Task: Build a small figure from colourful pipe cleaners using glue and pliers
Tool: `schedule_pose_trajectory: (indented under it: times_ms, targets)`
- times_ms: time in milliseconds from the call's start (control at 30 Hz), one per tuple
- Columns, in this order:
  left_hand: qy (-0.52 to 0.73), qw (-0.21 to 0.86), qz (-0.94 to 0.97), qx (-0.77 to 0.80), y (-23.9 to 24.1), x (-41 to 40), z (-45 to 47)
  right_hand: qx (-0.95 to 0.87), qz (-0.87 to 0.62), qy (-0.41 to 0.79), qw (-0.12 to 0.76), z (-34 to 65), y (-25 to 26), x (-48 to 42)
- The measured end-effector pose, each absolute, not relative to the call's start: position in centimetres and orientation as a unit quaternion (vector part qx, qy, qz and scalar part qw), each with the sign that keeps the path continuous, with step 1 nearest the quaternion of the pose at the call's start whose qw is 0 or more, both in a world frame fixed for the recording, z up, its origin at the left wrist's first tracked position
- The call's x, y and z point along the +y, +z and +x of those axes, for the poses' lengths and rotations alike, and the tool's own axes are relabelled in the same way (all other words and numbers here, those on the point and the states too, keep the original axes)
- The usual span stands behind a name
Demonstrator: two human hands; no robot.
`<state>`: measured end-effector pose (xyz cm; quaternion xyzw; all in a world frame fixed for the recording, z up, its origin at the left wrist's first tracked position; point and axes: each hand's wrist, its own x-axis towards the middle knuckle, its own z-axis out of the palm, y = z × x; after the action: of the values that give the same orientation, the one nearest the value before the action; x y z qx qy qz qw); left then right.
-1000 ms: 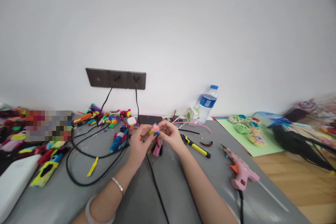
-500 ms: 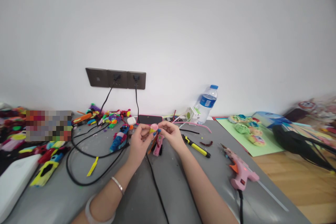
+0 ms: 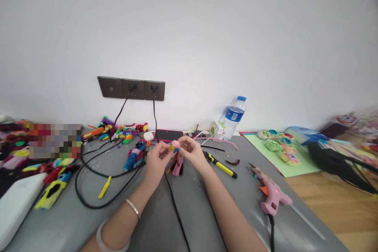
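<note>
Between both hands, above the grey table, is a small pink, yellow and blue fuzzy craft piece. My left hand pinches its left side with thumb and fingertips. On the right side, my right hand is closed on it too, fingers bent over the top. Just below the fingertips lies a pink fuzzy figure; I cannot tell whether it is joined to the held piece. A blue and pink pipe-cleaner figure rests left of my left hand. To the right lies a yellow-and-black tool.
A pink hot glue gun lies at the right, its cord running forward. Black cable loops across the left. At the back are a phone and a leaning water bottle. A white box-like object sits front left.
My right hand's fingers have curled further over the craft piece, which has turned slightly. My left hand stays almost in place. The whole view has shifted very slightly.
</note>
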<state>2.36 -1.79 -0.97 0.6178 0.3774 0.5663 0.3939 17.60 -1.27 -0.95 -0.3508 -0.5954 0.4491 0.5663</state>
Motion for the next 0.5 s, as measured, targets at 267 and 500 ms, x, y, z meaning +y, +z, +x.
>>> schedule_pose_trajectory:
  times_ms: [267,500]
  targets:
    - [0.55,0.451,0.613,0.345,-0.89,-1.46,1.87,-0.582,-0.332,0.481,0.565,17.75,-0.62,-1.47]
    - [0.54,0.471,0.614,0.331,-1.0,-1.4,1.7,-0.577,-0.319,0.498,0.564,17.96,-0.37,-1.61]
